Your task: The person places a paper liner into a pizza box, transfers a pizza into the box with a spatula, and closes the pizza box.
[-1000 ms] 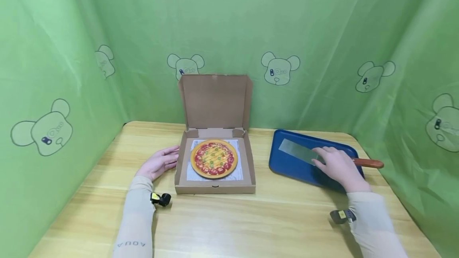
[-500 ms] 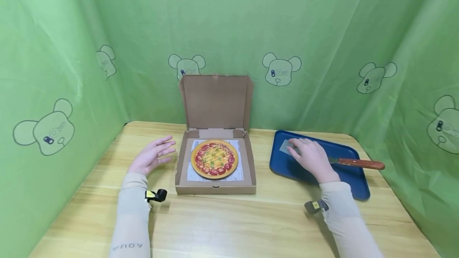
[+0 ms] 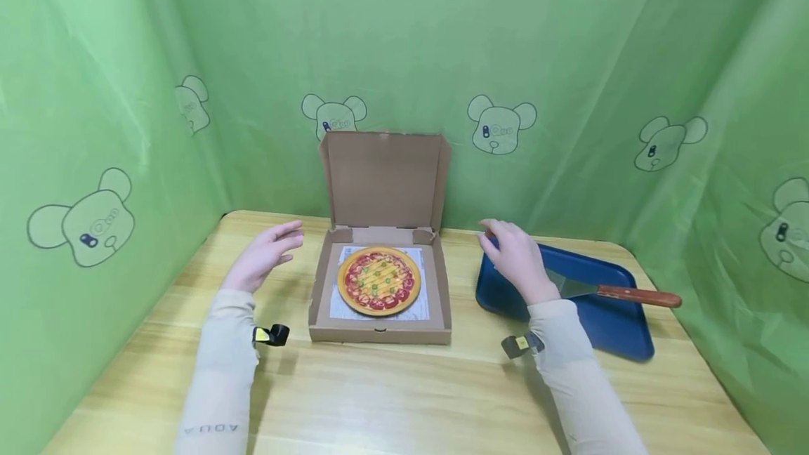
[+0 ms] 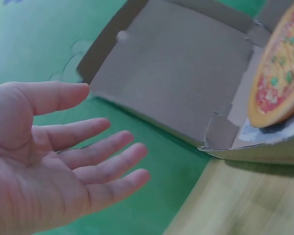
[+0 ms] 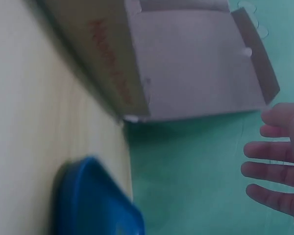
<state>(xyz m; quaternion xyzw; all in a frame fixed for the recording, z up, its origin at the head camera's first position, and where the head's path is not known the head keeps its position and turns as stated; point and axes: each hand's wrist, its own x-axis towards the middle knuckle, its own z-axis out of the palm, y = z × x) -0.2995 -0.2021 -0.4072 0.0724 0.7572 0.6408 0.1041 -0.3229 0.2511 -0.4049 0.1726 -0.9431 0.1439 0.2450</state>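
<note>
A pizza (image 3: 379, 281) lies on printed paper (image 3: 413, 306) inside a cardboard pizza box (image 3: 380, 335), whose lid (image 3: 385, 177) stands upright at the back. My left hand (image 3: 265, 255) is raised to the left of the box, apart from it; its fingers (image 4: 105, 164) are spread and hold nothing. To the right of the box, my right hand (image 3: 515, 258) hovers over the left end of a blue tray (image 3: 622, 343), fingers loose and holding nothing. Behind that hand a pizza server (image 3: 638, 295) with a wooden handle lies on the tray, part of its metal blade hidden.
The wooden table (image 3: 379, 399) is enclosed by green curtain (image 3: 404, 41) at the back and both sides, printed with bear heads. The server's handle sticks out past the tray's right edge. Each forearm wears a small black camera (image 3: 272, 335).
My right hand has left the server and moved left across the tray toward the box. My left hand has come away from the box's left side and risen.
</note>
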